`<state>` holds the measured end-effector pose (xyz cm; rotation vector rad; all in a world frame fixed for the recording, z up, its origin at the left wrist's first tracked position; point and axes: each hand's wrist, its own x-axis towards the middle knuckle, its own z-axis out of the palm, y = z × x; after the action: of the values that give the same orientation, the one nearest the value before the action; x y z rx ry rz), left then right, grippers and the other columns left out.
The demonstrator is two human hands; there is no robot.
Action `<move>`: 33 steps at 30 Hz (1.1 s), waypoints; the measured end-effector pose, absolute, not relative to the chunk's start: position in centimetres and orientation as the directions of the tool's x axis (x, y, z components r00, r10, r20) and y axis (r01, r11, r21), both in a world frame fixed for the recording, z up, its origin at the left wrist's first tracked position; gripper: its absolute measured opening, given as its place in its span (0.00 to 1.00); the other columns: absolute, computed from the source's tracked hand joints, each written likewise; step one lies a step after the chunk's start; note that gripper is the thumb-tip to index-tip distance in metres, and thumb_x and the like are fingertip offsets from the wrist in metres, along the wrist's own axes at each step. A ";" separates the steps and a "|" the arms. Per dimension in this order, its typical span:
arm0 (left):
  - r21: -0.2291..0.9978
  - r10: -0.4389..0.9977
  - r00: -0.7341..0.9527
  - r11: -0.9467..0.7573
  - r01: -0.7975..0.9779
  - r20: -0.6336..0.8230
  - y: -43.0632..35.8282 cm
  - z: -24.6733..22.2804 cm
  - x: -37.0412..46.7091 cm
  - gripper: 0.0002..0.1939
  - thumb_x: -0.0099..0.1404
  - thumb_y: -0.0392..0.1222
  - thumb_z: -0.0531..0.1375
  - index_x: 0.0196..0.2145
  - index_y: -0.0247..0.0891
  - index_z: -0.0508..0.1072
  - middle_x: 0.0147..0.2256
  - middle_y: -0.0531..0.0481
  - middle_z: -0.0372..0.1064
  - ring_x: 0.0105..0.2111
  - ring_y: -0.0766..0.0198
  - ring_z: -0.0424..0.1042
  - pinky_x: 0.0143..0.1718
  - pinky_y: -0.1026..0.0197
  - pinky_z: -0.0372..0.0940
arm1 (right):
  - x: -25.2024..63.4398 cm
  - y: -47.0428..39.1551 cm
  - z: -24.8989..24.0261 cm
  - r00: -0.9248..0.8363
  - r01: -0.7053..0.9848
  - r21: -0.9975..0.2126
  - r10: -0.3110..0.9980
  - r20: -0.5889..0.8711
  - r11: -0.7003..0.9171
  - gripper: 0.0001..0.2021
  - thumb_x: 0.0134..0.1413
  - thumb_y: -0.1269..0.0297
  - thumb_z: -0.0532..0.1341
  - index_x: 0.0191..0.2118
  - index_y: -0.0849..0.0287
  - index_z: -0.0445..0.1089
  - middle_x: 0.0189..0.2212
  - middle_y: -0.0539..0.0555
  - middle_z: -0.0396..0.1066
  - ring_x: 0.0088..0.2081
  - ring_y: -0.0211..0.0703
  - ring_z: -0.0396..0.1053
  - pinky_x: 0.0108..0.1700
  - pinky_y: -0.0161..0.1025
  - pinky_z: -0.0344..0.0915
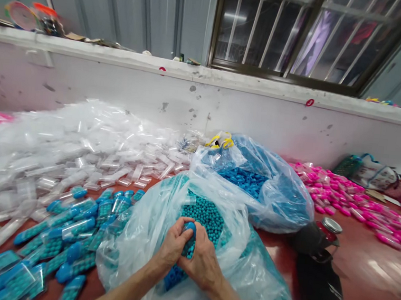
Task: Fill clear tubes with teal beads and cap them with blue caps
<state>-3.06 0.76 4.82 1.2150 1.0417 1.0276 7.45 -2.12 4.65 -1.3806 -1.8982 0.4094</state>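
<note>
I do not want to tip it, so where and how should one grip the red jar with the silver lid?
Probably the rim of its round silver lid, straight from above: the lid faces up, uncovered, while a dark rounded object crowds the left of the red jar.

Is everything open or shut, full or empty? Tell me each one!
Left hand: closed on the blue-topped tube
Right hand: closed on it too
Teal bead bag: open
Bag of blue pieces: open
Clear tubes: look unfilled
Jar: lid on
</note>
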 end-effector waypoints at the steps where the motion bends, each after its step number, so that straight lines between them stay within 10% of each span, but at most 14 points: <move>1: 0.996 0.975 0.211 0.077 -0.050 -0.065 0.8 4.8 -3.1 0.17 0.55 0.47 0.56 0.41 0.37 0.64 0.27 0.54 0.64 0.28 0.66 0.63 0.31 0.65 0.59 | 7.4 -2.1 4.6 -0.141 0.680 -0.633 0.914 0.381 0.369 0.28 0.39 0.67 0.58 0.50 0.65 0.53 0.41 0.63 0.63 0.44 0.54 0.64 0.41 0.49 0.65; 8: 0.984 0.952 0.287 0.144 -0.106 -0.109 0.3 5.2 -3.0 0.19 0.54 0.46 0.55 0.42 0.36 0.61 0.31 0.52 0.64 0.30 0.67 0.64 0.31 0.65 0.61 | 8.2 -2.1 5.6 -0.188 0.591 -0.754 0.958 0.216 0.286 0.22 0.39 0.68 0.58 0.45 0.59 0.57 0.33 0.53 0.66 0.31 0.44 0.68 0.34 0.41 0.67; 17: 0.983 0.990 0.124 -0.093 0.159 0.074 -0.5 6.5 -2.8 0.08 0.57 0.38 0.51 0.36 0.38 0.63 0.29 0.54 0.63 0.30 0.66 0.64 0.36 0.62 0.60 | 7.8 -1.9 4.2 -0.185 0.608 -0.698 0.922 0.341 0.380 0.33 0.37 0.68 0.61 0.53 0.65 0.52 0.46 0.66 0.62 0.46 0.54 0.64 0.45 0.49 0.63; 25: 0.967 0.963 0.231 0.182 -0.178 -0.138 0.1 8.8 -5.3 0.17 0.57 0.46 0.55 0.43 0.40 0.57 0.21 0.60 0.59 0.17 0.70 0.62 0.17 0.68 0.57 | 9.5 -1.3 7.3 -0.406 0.288 -0.956 0.911 -0.069 0.055 0.44 0.44 0.67 0.61 0.63 0.57 0.34 0.43 0.56 0.63 0.26 0.33 0.63 0.28 0.34 0.62; 33: 0.983 0.989 0.099 0.120 -0.137 -0.107 0.3 10.3 -10.2 0.21 0.53 0.48 0.60 0.42 0.39 0.61 0.29 0.55 0.65 0.20 0.70 0.66 0.16 0.69 0.57 | 12.4 -1.9 7.4 -0.242 0.349 -0.900 0.953 0.184 0.262 0.21 0.51 0.65 0.56 0.53 0.57 0.59 0.38 0.53 0.66 0.27 0.33 0.63 0.33 0.35 0.64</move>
<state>-10.21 0.32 10.26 1.0640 1.0904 1.1245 12.39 -1.93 7.39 -1.1970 -1.7478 0.9685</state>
